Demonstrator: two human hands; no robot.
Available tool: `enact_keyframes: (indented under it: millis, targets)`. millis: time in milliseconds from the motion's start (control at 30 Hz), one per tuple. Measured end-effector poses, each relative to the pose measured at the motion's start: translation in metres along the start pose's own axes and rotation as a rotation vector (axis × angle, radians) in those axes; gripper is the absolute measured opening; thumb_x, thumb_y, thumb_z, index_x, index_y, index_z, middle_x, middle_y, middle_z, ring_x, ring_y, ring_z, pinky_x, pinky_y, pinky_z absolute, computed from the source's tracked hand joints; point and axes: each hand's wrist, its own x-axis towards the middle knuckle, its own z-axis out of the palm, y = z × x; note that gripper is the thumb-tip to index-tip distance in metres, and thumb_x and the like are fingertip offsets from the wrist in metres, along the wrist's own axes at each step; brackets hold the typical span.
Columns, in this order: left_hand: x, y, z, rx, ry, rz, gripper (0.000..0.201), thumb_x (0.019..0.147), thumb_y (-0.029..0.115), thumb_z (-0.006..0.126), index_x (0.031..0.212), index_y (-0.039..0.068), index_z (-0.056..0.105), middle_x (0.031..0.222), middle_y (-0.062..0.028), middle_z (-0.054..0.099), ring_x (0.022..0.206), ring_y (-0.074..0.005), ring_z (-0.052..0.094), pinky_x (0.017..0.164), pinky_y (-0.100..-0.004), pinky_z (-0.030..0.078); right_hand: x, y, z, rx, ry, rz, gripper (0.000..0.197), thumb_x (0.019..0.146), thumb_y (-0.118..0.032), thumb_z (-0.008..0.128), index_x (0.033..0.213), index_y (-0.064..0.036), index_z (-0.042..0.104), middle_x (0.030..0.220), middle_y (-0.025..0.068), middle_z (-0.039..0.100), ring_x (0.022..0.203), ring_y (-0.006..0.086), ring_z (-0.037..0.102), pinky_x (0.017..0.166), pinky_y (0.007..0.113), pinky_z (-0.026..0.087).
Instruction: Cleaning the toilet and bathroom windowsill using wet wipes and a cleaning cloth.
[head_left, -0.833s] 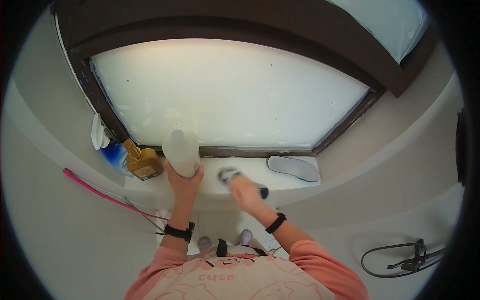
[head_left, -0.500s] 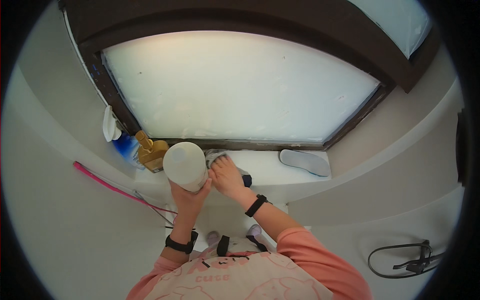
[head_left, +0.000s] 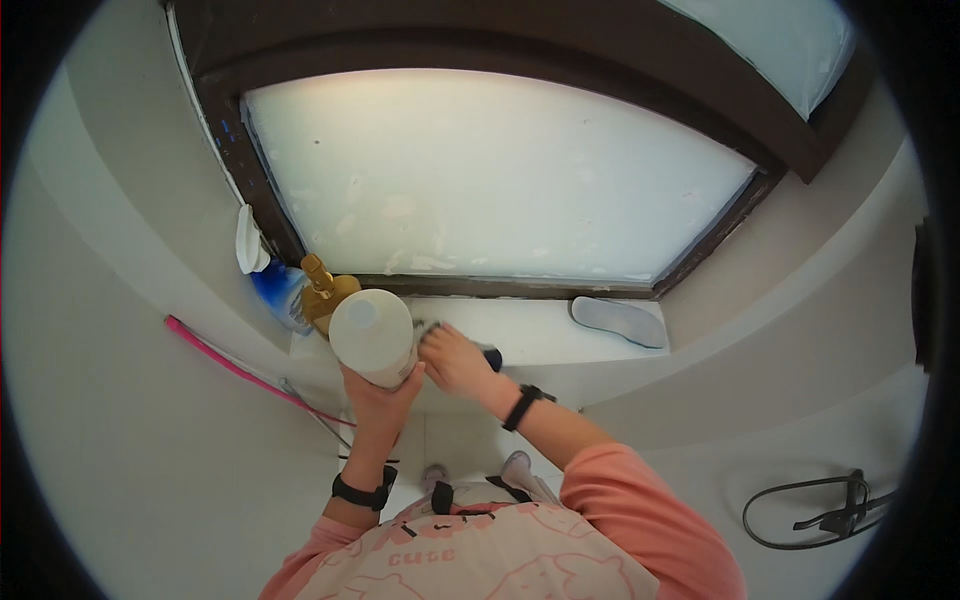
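Note:
My left hand (head_left: 383, 400) is wrapped round the lower side of a white cylindrical container (head_left: 368, 335), holding it up in front of the window sill's left part. Its round end faces up, with a pale circle on it. Just to its right, my right hand (head_left: 458, 362) is closed over a grey cloth (head_left: 426, 326) at the sill. Part of the cloth shows past the fingers, and a dark end (head_left: 493, 358) sticks out on the hand's other side. How tightly the fingers grip is partly hidden.
A gold pump bottle (head_left: 325, 292) and a blue spray bottle with a white head (head_left: 280, 292) stand at the sill's left end. A grey insole (head_left: 618, 322) lies at the right. Below left is a pink-handled pole (head_left: 230, 368); a black looped cable (head_left: 800, 540) is lower right.
The view has shifted slightly, so the sill items sit farther right. Less of the grey cloth shows above my right fingers. My left hand still holds the white container.

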Motion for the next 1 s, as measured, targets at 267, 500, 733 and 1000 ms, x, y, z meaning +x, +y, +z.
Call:
enact_keyframes:
  millis: [267, 500, 733, 1000]
  targets:
    - [-0.001, 0.02, -0.006, -0.037, -0.031, -0.043, 0.076, 0.068, 0.014, 0.085, 0.13, -0.002, 0.045, 0.124, -0.0167, 0.056, 0.114, -0.0279, 0.058, 0.097, -0.0397, 0.046, -0.102, 0.065, -0.054, -0.285, 0.278, 0.409, 0.017, 0.088, -0.018, 0.059, 0.087, -0.0007, 0.061, 0.097, 0.0185, 0.06, 0.099, 0.0374, 0.055, 0.097, 0.045, 0.042]
    - [0.002, 0.018, 0.019, -0.013, -0.093, 0.033, 0.084, 0.067, 0.015, 0.085, 0.134, -0.001, 0.037, 0.122, -0.0188, 0.056, 0.111, -0.0284, 0.059, 0.093, -0.039, 0.048, -0.075, 0.006, -0.009, -0.152, 0.252, 0.23, 0.02, 0.086, -0.018, 0.059, 0.093, 0.0004, 0.061, 0.095, 0.0192, 0.06, 0.099, 0.0381, 0.056, 0.096, 0.048, 0.043]
    - [0.006, 0.044, 0.088, -0.112, -0.207, 0.106, 0.077, 0.068, 0.014, 0.084, 0.128, 0.002, 0.038, 0.114, -0.0173, 0.058, 0.103, -0.0286, 0.061, 0.085, -0.0402, 0.051, -0.161, 0.061, -0.075, -0.243, 0.353, 0.412, 0.018, 0.083, -0.011, 0.058, 0.095, 0.002, 0.06, 0.1, 0.021, 0.061, 0.1, 0.0397, 0.055, 0.094, 0.047, 0.043]
    - [-0.004, 0.025, 0.186, -0.165, -0.243, 0.12, 0.076, 0.067, 0.014, 0.085, 0.126, 0.004, 0.039, 0.113, -0.0173, 0.059, 0.103, -0.0284, 0.061, 0.087, -0.0414, 0.05, -0.204, 0.032, -0.062, 0.134, 0.304, 0.389, 0.006, 0.089, -0.003, 0.054, 0.094, -0.0015, 0.058, 0.088, 0.0171, 0.059, 0.081, 0.0335, 0.055, 0.074, 0.042, 0.046]
